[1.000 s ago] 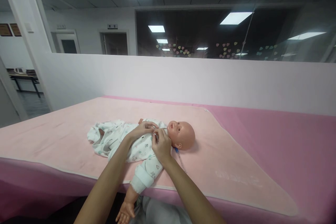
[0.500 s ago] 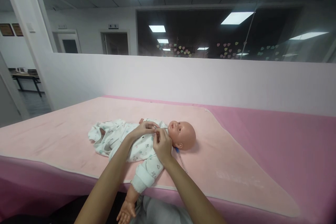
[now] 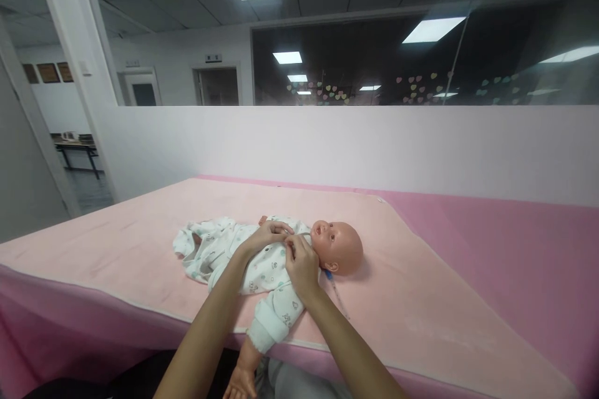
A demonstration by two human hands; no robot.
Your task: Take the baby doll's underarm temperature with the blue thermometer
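Observation:
A baby doll point(image 3: 344, 249) lies on its back on a peach-coloured mat point(image 3: 421, 318), its head to the right. It wears a white patterned onesie point(image 3: 262, 271), whose empty-looking leg part is bunched at the left. At the upper chest, just below the doll's chin, my left hand point(image 3: 270, 235) and my right hand point(image 3: 302, 262) meet, fingers bent together on the fabric near the neckline. What the fingertips pinch is mostly hidden, but cloth of the onesie lies right under them. One doll arm point(image 3: 243, 368) hangs over the front edge of the mat.
Beside the doll's neck lies a thin clear tube with a blue end point(image 3: 329, 275). Pink cloth point(image 3: 505, 230) covers the table around the mat. Behind it stands a low white wall point(image 3: 350, 143) with glass above. My lap is below the front edge.
The view has shifted slightly, so everything appears a little further right and lower. Both hands stay together at the onesie's neckline, with only slight finger movement.

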